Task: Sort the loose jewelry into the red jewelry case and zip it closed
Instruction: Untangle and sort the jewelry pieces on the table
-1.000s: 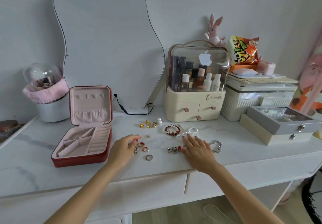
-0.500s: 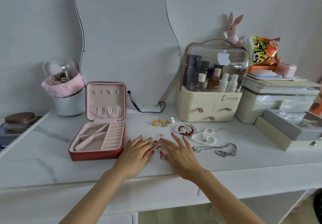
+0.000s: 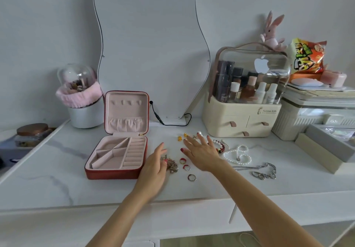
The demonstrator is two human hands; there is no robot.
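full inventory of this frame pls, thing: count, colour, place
jewelry case: 1, red with pink lining, open, left of centre
rings: 3, red and silver, right of case
chain tangle: 1, brownish, beside left hand
gold pieces: a few, beyond right hand
bead bracelet: 1, red and white, right of right hand
pearl strand: 1, white
silver chain: 1, near right
mirror: 1, white-edged, against wall
cosmetics organiser: 1, cream, rear right
snack bag: 1, orange, far right
left hand: fingers over the tangle
right hand: spread flat

Both forearms are bare, sleeveless; red polish covers the fingers' (image 3: 182, 150) nails.
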